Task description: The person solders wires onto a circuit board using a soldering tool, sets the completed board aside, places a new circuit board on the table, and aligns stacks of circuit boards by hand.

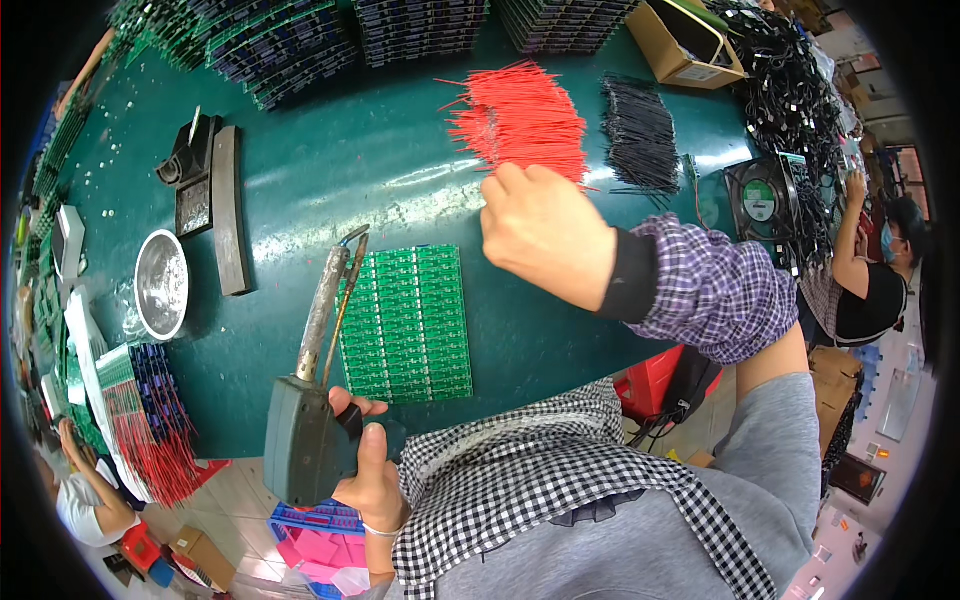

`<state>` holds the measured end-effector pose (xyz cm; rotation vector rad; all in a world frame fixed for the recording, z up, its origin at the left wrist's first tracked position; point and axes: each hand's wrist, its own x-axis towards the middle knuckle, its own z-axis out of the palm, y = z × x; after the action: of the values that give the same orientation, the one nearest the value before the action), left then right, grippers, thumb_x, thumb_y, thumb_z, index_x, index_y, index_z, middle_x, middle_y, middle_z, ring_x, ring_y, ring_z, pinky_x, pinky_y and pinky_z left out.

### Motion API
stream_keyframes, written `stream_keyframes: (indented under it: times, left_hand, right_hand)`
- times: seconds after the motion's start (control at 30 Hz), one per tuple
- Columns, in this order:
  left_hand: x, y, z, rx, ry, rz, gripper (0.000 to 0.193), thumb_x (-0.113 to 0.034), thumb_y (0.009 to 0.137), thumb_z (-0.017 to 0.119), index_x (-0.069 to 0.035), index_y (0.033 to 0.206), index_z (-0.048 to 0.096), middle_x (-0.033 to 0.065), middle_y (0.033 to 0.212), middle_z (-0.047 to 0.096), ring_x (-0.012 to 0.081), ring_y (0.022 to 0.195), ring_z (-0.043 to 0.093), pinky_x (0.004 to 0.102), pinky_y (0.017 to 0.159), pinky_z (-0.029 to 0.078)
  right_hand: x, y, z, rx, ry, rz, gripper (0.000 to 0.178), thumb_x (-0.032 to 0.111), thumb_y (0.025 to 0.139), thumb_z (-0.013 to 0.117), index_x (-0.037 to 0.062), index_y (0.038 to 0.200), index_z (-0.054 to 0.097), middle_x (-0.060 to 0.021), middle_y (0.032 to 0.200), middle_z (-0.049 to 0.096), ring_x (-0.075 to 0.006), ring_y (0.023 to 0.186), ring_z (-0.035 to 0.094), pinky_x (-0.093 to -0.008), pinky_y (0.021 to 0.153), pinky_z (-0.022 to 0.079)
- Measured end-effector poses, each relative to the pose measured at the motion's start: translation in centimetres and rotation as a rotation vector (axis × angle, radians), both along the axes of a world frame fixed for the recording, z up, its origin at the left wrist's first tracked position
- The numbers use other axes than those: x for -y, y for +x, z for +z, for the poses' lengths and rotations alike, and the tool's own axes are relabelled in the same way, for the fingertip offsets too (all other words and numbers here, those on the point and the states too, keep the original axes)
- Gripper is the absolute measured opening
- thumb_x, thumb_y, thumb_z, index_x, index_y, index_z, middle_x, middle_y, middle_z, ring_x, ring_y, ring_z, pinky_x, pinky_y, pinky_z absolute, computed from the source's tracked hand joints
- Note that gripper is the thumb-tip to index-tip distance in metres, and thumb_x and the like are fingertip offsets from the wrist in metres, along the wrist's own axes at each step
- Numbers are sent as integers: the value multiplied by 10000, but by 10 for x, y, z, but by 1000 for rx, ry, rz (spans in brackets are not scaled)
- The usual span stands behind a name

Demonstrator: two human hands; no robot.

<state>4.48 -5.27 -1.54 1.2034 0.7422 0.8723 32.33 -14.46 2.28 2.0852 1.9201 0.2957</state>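
Note:
My left hand (372,470) is wrapped around the dark green handle of a soldering gun (290,440). Its long metal barrel and thin feed tube point up and away, with the tip over the far left corner of a green circuit board panel (408,325). That panel lies flat on the table, covered in rows of small boards. My right hand (540,225) is closed at the near edge of a pile of red wires (525,120). Its fingertips are turned away, so what they hold is hidden. Right of the red pile lies a bundle of black wires (640,135).
On the left are a metal bowl (162,285), a dark curved bar (229,210) and a black stand (192,165). Stacked boards (420,30) line the far edge. A cardboard box (690,50), a fan (757,198) and tangled black cables (785,90) stand right. Other people sit at both sides.

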Motion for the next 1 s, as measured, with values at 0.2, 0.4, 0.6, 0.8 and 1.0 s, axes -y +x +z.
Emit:
stream_keyframes:
  times: [0.2, 0.4, 0.6, 0.8, 1.0]
  left_hand:
    - [0, -4, 3, -23, -23, -5, 537, -5, 820, 687, 58, 1327, 521, 189, 1263, 608, 239, 1003, 598, 402, 845, 543]
    - [-6, -2, 14, -113, -92, -31, 544, -35, 815, 702, 86, 1315, 525, 199, 1228, 634, 170, 684, 584, 282, 551, 490]
    - [-8, 2, 24, -201, -154, -83, 513, 50, 786, 756, 71, 1274, 599, 134, 1124, 665, 125, 648, 562, 268, 541, 501]
    - [-4, -6, 8, -326, -53, -101, 558, 73, 791, 709, 33, 1324, 551, 197, 1260, 636, 129, 687, 570, 240, 515, 471]
    - [-2, -2, 22, -515, -57, -228, 503, 80, 831, 713, 39, 1309, 561, 151, 1191, 644, 127, 698, 579, 244, 554, 484]
  right_hand:
    - [0, 0, -9, -40, 2, -11, 113, 163, 707, 659, 51, 717, 672, -48, 775, 561, -208, 798, 565, -315, 649, 460]
    - [13, 2, -18, -480, 375, -45, 221, 12, 730, 679, -7, 950, 670, -81, 852, 594, -238, 848, 611, -355, 709, 522]
    - [18, -15, -48, -841, 724, -115, 366, -144, 717, 726, -13, 1056, 692, -94, 920, 671, -239, 783, 664, -338, 665, 557]
    - [19, -19, -51, -784, 701, -113, 264, -27, 758, 714, 10, 1019, 697, -68, 927, 653, -223, 773, 668, -328, 641, 564]
    - [22, -19, -54, -717, 653, -64, 259, 47, 775, 677, 4, 1029, 692, -74, 933, 654, -212, 764, 674, -328, 648, 570]
